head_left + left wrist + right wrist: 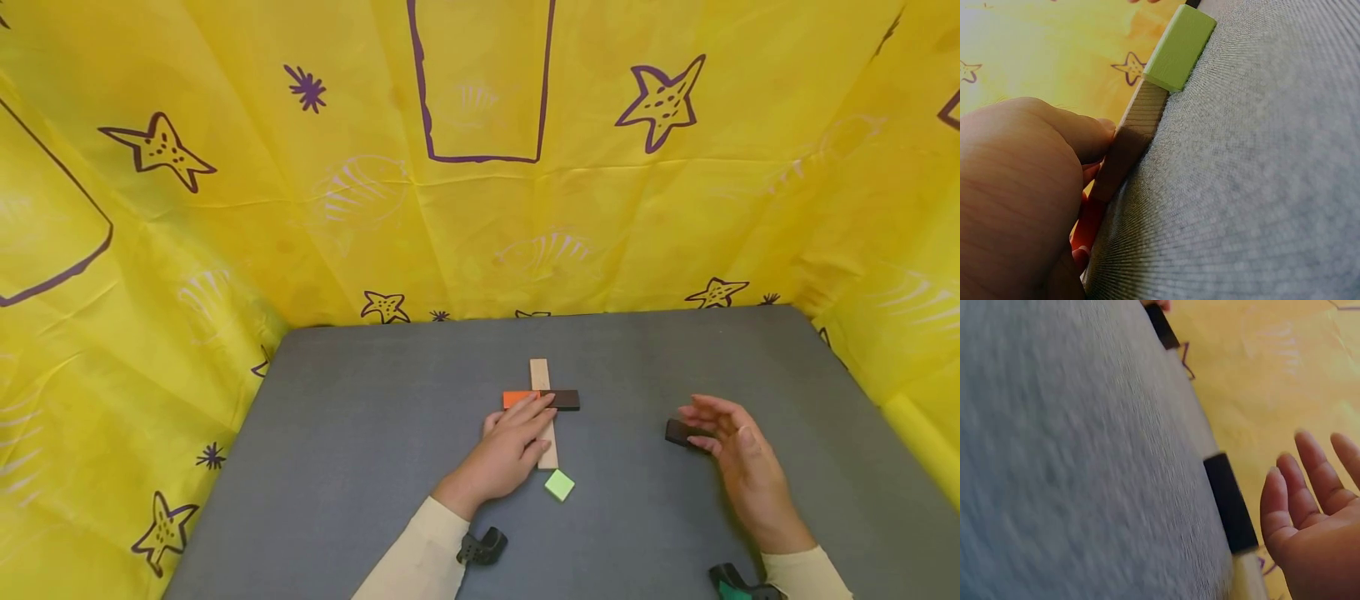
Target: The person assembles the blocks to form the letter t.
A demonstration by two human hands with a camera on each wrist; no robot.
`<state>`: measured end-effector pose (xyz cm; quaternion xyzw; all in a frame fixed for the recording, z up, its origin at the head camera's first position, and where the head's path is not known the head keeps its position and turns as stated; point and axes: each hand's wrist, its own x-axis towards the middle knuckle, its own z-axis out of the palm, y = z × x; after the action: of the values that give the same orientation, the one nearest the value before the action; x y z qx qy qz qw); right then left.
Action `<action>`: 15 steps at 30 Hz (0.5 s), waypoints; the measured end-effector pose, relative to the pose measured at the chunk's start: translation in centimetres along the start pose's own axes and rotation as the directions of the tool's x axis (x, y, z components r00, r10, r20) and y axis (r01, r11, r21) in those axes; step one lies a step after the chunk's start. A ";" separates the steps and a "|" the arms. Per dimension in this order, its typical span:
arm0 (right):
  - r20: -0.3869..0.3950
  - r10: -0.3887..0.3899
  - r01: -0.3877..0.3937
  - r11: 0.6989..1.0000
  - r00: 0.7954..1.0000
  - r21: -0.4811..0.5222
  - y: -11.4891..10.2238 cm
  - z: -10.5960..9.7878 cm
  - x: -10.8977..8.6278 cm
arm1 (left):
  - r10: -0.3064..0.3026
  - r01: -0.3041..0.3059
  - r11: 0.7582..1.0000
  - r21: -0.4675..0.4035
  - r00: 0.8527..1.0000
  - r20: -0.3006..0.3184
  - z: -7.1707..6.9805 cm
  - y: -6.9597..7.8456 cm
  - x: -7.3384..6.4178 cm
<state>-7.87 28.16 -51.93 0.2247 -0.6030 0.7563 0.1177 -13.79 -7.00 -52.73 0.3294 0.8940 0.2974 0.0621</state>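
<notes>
In the head view my left hand (pixel 504 454) rests on a cross of flat blocks, its fingers stretched over the middle. An orange block (pixel 517 397) and a dark brown block (pixel 566 400) form the crossbar. Light wood (pixel 549 457) shows above and below it. The left wrist view has my thumb against the side of the wooden block (pixel 1132 134). A light green block (pixel 559 485) sits at the cross's lower end. To the right, my right hand (pixel 746 471) hovers with loosely bent fingers beside a black block (pixel 678 432), apart from it in the right wrist view.
A dark grey cloth-covered table (pixel 360 417) carries the blocks. Yellow fabric (pixel 480 242) with purple starfish drawings hangs behind it and along both sides. Each wrist wears a black strap mount (pixel 483 546).
</notes>
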 end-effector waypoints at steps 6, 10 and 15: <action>-0.093 -0.026 0.025 1.000 0.995 -0.007 -0.1 -1.1 -0.1 | 0.004 -0.004 1.000 -0.001 1.000 -0.007 0.0 0.0 0.0; -0.203 -0.003 -0.002 1.000 0.979 -0.022 -0.2 -1.8 -0.3 | 0.003 -0.003 1.000 -0.004 1.000 -0.007 0.0 0.0 0.0; -0.263 0.056 -0.084 0.992 0.963 -0.099 -0.2 -2.9 -0.4 | -0.001 0.001 1.000 -0.010 1.000 -0.001 -0.1 0.0 -0.1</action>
<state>-7.99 31.06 -52.45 0.0956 -0.6304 0.7489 0.1808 -13.76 -7.06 -52.62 0.3284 0.8927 0.3019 0.0632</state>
